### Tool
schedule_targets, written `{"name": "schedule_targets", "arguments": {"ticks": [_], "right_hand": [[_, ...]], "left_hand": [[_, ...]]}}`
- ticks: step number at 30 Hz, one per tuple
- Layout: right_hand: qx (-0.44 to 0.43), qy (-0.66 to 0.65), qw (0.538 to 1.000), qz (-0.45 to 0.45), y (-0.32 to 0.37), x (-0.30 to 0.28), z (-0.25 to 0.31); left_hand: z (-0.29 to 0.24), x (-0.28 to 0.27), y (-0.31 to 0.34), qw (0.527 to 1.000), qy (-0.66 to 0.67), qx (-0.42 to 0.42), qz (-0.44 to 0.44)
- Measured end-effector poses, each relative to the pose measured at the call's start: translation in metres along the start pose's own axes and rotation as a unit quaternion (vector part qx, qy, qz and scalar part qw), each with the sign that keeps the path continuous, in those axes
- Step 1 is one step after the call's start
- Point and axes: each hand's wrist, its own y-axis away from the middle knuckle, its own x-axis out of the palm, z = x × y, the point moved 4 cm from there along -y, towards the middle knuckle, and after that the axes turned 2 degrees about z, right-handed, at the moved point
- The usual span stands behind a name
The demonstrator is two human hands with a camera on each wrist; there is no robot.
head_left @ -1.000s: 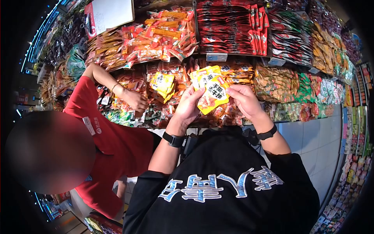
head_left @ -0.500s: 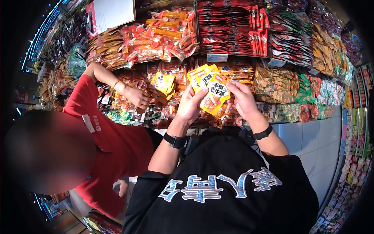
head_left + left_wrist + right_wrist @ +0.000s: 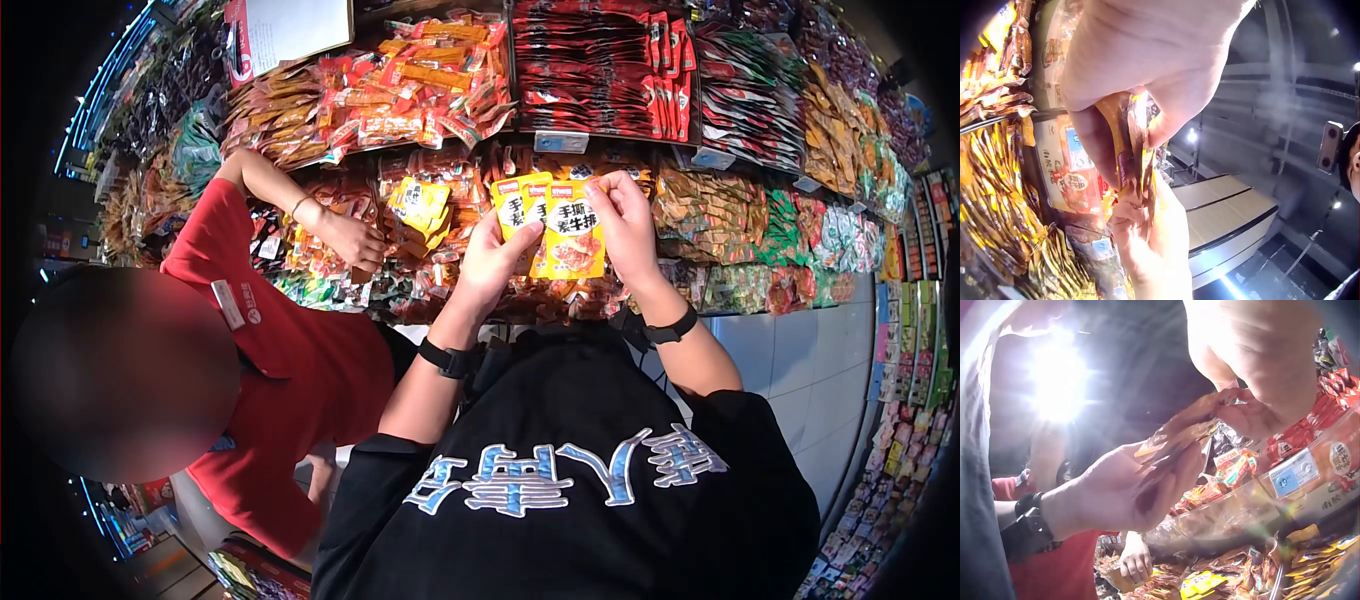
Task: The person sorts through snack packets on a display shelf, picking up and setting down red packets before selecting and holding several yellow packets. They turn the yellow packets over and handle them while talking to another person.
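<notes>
Several yellow snack packets (image 3: 577, 235) with black print and a food picture are fanned out over the lower shelf. My left hand (image 3: 487, 264) grips them at the left, thumb across the front. At the upper right corner of the front packet, my right hand (image 3: 626, 228) pinches the edge with thumb and fingers. The left wrist view shows the packets edge-on between both hands. In the right wrist view the left hand (image 3: 1129, 487) wraps the packets from below.
More yellow packets (image 3: 420, 207) lie on the lower shelf to the left. Beside me, a person in a red shirt (image 3: 290, 400) rests a hand (image 3: 352, 242) by the shelf. Red packets (image 3: 600, 70) fill the upper bin behind a price tag (image 3: 561, 142).
The packets have turned more upright and moved slightly right, their fronts now fully showing. My right hand has risen to the top corner of the front packet.
</notes>
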Motion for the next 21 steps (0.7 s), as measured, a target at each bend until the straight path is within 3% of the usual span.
{"name": "schedule_targets", "arguments": {"ticks": [6, 9, 10, 13, 21], "right_hand": [[0.020, -0.036, 0.999, -0.026, 0.002, 0.015, -0.005], [0.094, -0.037, 0.994, 0.046, 0.006, 0.017, -0.014], [0.079, -0.027, 0.996, 0.043, 0.006, 0.017, -0.013], [0.057, -0.014, 0.998, 0.023, 0.007, 0.015, -0.008], [0.083, -0.080, 0.993, 0.036, 0.006, 0.024, 0.001]], "left_hand": [[0.003, 0.002, -0.001, 1.000, 0.003, 0.023, 0.009], [0.006, 0.000, -0.001, 0.999, -0.024, 0.010, 0.019], [0.007, 0.000, -0.001, 0.999, -0.035, 0.000, 0.020], [0.009, 0.003, -0.001, 0.993, 0.116, -0.004, 0.008], [0.012, 0.000, 0.000, 1.000, -0.020, -0.009, 0.014]]}}
